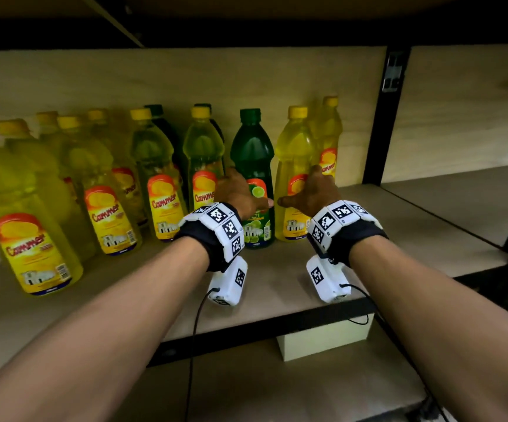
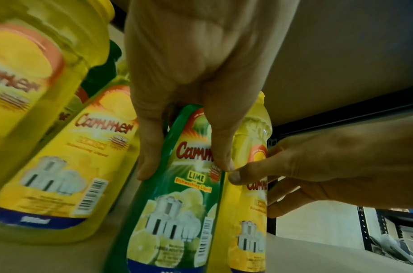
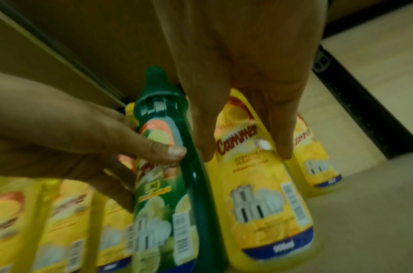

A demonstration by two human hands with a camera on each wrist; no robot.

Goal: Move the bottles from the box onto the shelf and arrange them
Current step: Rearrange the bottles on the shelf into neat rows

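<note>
A green lime bottle (image 1: 252, 153) stands upright on the wooden shelf (image 1: 277, 287) in the front row. My left hand (image 1: 240, 190) grips its labelled middle, thumb on the right side and fingers (image 2: 149, 166) on the left. Touching it on the right stands a yellow lemon bottle (image 1: 293, 150). My right hand (image 1: 307, 190) grips that one round its label, thumb (image 3: 205, 147) beside the green bottle (image 3: 177, 184). The two thumbs nearly meet between the bottles. No box is in view.
Several yellow bottles (image 1: 106, 214) fill the shelf to the left, with dark green ones behind. Another yellow bottle (image 1: 330, 132) stands behind the right one. A black upright post (image 1: 380, 117) bounds the bay. The shelf above hangs low. A white block (image 1: 322, 339) sits underneath.
</note>
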